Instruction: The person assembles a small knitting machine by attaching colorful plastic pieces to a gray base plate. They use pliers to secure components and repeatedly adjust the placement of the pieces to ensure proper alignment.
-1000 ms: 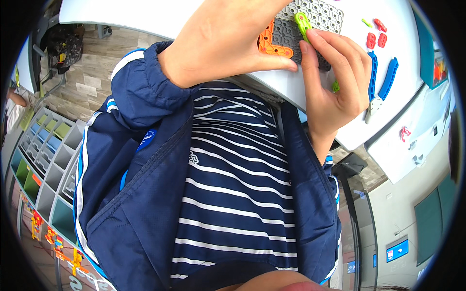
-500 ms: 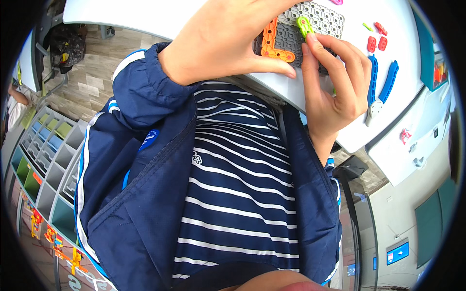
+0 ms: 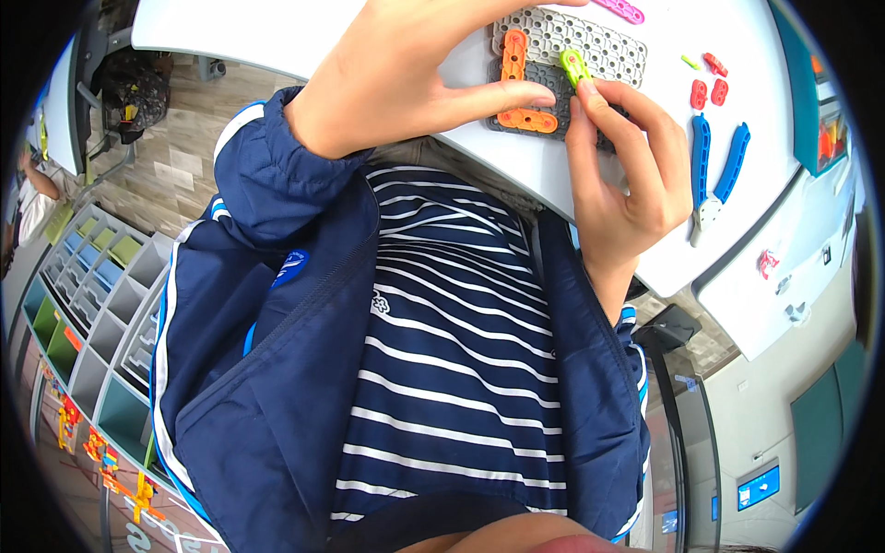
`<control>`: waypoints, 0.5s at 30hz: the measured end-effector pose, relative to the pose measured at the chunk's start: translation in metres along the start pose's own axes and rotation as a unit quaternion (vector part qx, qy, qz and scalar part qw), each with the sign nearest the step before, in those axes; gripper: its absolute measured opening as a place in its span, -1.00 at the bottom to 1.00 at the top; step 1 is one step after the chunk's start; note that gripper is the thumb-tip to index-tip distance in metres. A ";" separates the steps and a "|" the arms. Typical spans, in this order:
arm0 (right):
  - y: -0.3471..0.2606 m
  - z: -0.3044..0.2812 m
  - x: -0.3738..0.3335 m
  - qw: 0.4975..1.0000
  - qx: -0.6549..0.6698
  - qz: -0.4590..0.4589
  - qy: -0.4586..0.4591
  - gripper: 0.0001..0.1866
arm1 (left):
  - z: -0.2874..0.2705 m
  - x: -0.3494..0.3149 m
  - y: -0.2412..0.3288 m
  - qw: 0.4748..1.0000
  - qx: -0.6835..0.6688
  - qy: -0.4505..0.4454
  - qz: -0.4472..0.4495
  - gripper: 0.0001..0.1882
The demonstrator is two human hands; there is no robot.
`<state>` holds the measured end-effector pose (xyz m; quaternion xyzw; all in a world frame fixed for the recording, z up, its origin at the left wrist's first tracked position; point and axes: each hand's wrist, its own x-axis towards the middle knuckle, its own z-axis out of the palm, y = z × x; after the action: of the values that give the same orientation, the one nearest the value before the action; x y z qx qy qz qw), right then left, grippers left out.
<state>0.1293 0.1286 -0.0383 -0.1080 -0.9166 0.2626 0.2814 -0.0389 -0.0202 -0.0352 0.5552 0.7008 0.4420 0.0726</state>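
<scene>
My right hand [image 3: 636, 166] pinches the lower end of a lime-green building strip [image 3: 573, 66] between thumb and forefinger. The strip is over a studded grid plate, light grey [image 3: 599, 46] in its far part and dark grey [image 3: 553, 88] in its near part. Whether the strip is fastened there, I cannot tell. An orange L-shaped building piece [image 3: 513, 55] lies on the plate's left side. My left hand [image 3: 396, 83] is spread, its thumb stretched across the orange piece; its other fingertips run out of view at the top.
A blue-handled pliers-like tool [image 3: 705, 175] lies right of my right hand. Beyond it are several small red pieces [image 3: 699, 94] and a thin green one [image 3: 690, 62]. A pink strip [image 3: 622, 11] lies behind the plate. The white table's edge [image 3: 516, 175] curves close to my body.
My left thumb has moved away from my body, from near the plate's front edge to across the orange piece. My right hand keeps its pinch on the green strip. The view has shifted slightly.
</scene>
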 end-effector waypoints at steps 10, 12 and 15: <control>0.000 0.001 -0.001 0.996 0.058 0.065 0.010 -0.74 | -0.001 -0.003 0.003 0.999 -0.028 0.045 -0.001 -0.59; 0.001 0.000 -0.001 0.996 0.066 0.064 0.014 -0.75 | 0.001 -0.007 0.001 0.999 -0.028 0.046 -0.001 -0.60; -0.001 0.000 0.001 0.995 0.068 0.068 0.013 -0.77 | 0.003 -0.010 -0.002 0.998 -0.033 0.052 0.002 -0.61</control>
<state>0.1288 0.1279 -0.0374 -0.1544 -0.8836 0.3413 0.2809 -0.0351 -0.0267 -0.0422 0.5302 0.6876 0.4932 0.0533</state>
